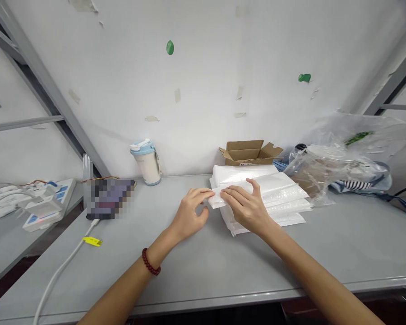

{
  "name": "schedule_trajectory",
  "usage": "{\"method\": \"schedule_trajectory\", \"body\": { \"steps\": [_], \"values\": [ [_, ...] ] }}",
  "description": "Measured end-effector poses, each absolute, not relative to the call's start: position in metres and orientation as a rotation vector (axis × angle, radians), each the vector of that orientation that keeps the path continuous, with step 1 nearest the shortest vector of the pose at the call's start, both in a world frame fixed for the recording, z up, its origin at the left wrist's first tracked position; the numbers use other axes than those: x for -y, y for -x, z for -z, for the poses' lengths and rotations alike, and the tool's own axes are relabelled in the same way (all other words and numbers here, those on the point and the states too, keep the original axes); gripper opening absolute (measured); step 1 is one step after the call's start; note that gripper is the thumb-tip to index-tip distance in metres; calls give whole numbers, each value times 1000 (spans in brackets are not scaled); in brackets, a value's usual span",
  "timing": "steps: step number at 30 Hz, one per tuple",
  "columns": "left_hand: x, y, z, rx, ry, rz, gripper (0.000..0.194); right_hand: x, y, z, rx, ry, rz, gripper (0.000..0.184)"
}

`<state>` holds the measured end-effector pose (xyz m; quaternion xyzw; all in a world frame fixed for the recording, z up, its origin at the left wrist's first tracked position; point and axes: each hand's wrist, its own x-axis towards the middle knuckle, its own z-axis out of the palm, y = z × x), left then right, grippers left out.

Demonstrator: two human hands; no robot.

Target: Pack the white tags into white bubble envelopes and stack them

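Note:
A loose stack of white bubble mailers (284, 192) lies fanned out on the grey table. Over the left end of the topmost one, my right hand (245, 205) rests with its fingers stretched out and its thumb raised apart from them. My left hand (191, 212), a dark red bead bracelet (150, 262) on its wrist, touches that mailer's left edge with its fingertips. Its thumb stands away from the fingers, and I see nothing gripped between them. The undersides of the right fingers are hidden.
Behind the stack is an open cardboard box (250, 152). A clear plastic bag (334, 158) and blue straps are on the right. A cream tumbler (147, 162) stands by the wall. Further left are a phone (111, 198) with a white cable (62, 266) and a power strip (50, 207).

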<state>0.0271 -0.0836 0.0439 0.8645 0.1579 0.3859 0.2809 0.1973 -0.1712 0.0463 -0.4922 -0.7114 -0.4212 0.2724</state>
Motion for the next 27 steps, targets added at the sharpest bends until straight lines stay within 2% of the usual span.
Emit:
{"method": "schedule_trajectory", "body": {
  "steps": [6,11,17,19,23,27],
  "values": [
    [88,-33,-37,-450,-2288,-1122,22,173,-196,-47,1824,1257,1182,26],
    [96,-41,-42,-668,-1813,-1110,19,175,-197,-52,1659,1282,1255,33],
    [98,-57,-42,-612,-1391,-911,24,173,-210,-57,1651,1399,1207,17],
    [98,-64,-40,-601,-1293,-851,25,171,-217,-57,1685,1495,1137,15],
    [94,-74,-42,-541,-1188,-608,25,172,-234,-57,1794,1737,884,25],
    [84,-75,-55,-596,-1367,-424,28,175,-244,-58,1790,1843,632,24]
  ]
}}
